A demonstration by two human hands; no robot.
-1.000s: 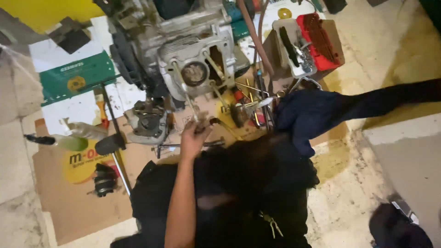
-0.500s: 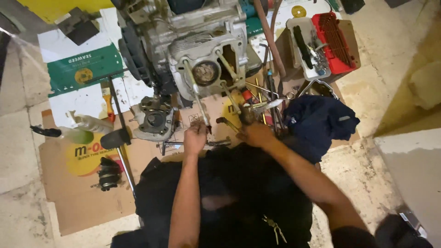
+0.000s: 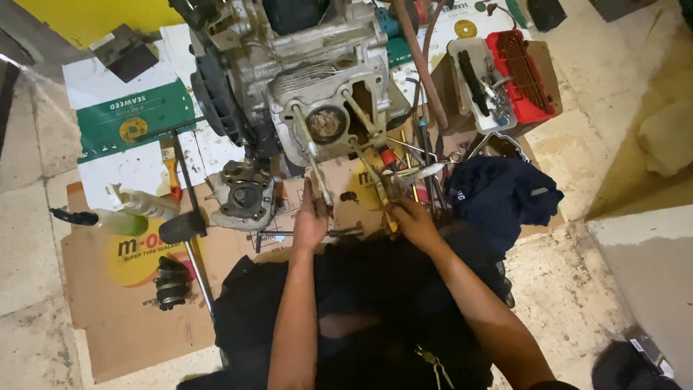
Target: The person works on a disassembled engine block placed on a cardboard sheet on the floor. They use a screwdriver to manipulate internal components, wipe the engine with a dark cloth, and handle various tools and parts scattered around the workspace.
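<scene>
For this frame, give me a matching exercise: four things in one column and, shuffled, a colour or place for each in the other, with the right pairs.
Things:
1. cloth
2. tool tray
3. spray bottle
4. cylinder part

Descriptions:
A. red, at the top right
B. grey metal, on the cardboard just left of the left hand
C. dark blue, crumpled right of the right hand
D. pale greenish, lying at the left on the cardboard

Pairs: 1-C, 2-A, 3-D, 4-B
</scene>
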